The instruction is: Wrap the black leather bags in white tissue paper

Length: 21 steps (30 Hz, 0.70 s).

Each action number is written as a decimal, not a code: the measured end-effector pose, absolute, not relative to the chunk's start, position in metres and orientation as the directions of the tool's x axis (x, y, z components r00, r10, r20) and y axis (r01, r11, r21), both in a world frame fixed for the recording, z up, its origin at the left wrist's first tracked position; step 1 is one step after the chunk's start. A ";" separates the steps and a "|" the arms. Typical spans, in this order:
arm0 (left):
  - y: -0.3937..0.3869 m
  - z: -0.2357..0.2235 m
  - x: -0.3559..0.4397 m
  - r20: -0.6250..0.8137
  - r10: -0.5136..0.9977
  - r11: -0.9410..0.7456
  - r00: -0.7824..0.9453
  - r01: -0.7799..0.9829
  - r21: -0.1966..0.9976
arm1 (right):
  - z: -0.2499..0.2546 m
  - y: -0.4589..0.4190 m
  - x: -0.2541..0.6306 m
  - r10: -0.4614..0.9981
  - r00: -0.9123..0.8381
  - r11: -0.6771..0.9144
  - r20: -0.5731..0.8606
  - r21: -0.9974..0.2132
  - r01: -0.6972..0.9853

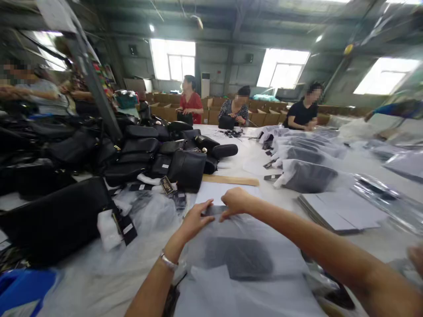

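My left hand [195, 219] and my right hand [235, 201] meet at the far end of a translucent white bag [244, 229] lying in front of me, with a dark bag [239, 259] showing through it. Both hands pinch the white bag's far edge, fingers pressed together on it. A silver bracelet sits on my left wrist. Just beyond my hands lie a white sheet [214, 191] and a flat wooden strip [231, 180].
A pile of black bags [148, 154] covers the left of the table, a large one [56, 220] nearest. Wrapped bags [307, 176] line the right, beside a stack of white sheets [340, 211]. Several people work at the far end and left. A blue object [23, 286] is bottom left.
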<state>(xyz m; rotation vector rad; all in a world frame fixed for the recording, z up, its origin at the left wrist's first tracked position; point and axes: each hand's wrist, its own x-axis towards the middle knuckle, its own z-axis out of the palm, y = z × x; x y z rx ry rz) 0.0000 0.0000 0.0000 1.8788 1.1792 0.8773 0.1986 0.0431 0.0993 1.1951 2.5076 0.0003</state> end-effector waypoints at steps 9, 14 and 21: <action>-0.013 0.043 0.025 0.436 0.875 -0.447 0.211 0.698 0.560 | 0.068 -0.092 0.271 0.894 -0.216 0.380 0.392 -0.412 0.828; -0.030 0.057 0.081 0.511 0.727 -0.665 0.458 0.656 0.358 | 0.036 -0.184 0.272 0.934 -0.051 0.300 0.353 -0.699 0.649; -0.026 0.005 0.102 0.373 0.782 -0.618 0.500 0.702 0.354 | 0.015 -0.235 0.268 0.968 -0.116 0.249 0.220 -0.823 0.511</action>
